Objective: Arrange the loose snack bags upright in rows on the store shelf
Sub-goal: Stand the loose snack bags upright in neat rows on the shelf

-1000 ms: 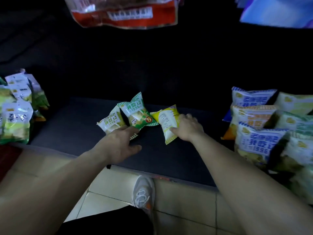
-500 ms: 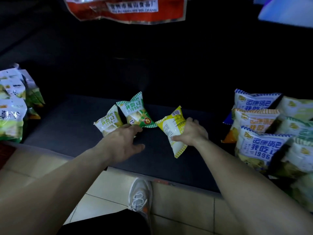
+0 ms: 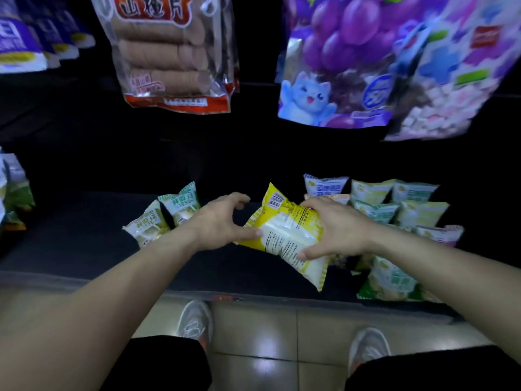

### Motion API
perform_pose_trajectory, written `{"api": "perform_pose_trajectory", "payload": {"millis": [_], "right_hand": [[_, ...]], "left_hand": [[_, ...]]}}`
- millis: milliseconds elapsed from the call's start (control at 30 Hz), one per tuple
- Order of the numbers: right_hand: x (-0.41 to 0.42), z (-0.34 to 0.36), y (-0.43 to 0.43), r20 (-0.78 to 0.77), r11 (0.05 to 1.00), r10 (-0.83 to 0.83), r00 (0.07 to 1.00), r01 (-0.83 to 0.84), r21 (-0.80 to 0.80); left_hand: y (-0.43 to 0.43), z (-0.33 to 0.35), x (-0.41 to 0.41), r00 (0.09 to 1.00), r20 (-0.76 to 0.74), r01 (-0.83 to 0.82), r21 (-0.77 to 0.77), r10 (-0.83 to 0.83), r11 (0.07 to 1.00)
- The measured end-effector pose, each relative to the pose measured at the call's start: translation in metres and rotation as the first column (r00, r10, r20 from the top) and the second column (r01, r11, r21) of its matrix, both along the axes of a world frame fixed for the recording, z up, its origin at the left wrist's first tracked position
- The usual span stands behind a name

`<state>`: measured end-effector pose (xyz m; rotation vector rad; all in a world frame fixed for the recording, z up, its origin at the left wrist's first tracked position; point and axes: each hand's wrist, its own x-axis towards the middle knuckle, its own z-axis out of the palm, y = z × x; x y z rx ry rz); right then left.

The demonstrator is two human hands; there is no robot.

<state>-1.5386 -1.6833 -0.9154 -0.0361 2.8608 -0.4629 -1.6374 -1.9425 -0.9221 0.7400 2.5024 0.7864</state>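
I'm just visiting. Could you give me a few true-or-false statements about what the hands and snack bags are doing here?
1. The right hand grips the yellow bag. True.
2. The yellow bag stands upright in a row. False: it is held tilted, off the shelf.
3. Two green-and-white bags sit on the shelf, left of the left hand. True.
4. The left hand holds a green-and-white bag. False: it grips none; its thumb meets the yellow bag's edge.
5. A purple grape bag hangs above. True.
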Motion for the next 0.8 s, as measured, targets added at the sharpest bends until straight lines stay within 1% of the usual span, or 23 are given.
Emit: {"api": "perform_pose_trajectory", "payload": {"millis": [67,133,200,300,367,467,533,700,800], "right_hand": [[0.023,0.014,0.006,-0.046,0.998,-0.023,0.999,0.020,-0.060],[0.040,0.019,0.010,-0.085,0.988,-0.074,0.994,0.061,-0.142],[0.051,0.018,0.015,-0.106,0.977,-0.116,0.988,0.094,-0.193],[0.060,0.013,0.024,-0.120,0.969,-0.146,0.982,0.117,-0.218],[0.062,0.010,0.028,-0.157,0.976,-0.167,0.973,0.140,-0.169],[0.061,0.007,0.023,-0.297,0.989,-0.149,0.943,0.145,-0.036],[0.057,0.004,0.019,-0.357,0.987,-0.146,0.923,0.158,0.002],[0.045,-0.010,0.016,-0.358,0.975,-0.187,0.915,0.217,0.043],[0.037,-0.015,0.026,-0.373,0.977,-0.195,0.907,0.213,0.006]], "left_hand": [[0.016,0.011,0.019,0.995,0.099,0.001,0.134,-0.014,0.991],[0.032,0.018,0.034,0.988,0.151,-0.011,0.212,-0.022,0.977],[0.046,0.021,0.041,0.990,0.143,-0.030,0.238,-0.004,0.971],[0.063,0.024,0.043,0.996,0.072,-0.059,0.223,0.044,0.973],[0.076,0.024,0.042,0.994,0.045,-0.106,0.224,0.099,0.969],[0.091,0.023,0.039,0.981,0.005,-0.191,0.213,0.194,0.958],[0.101,0.021,0.036,0.973,-0.014,-0.223,0.204,0.230,0.953],[0.119,0.017,0.031,0.965,0.017,-0.260,0.208,0.262,0.943],[0.123,0.011,0.025,0.968,0.062,-0.252,0.237,0.245,0.938]]}}
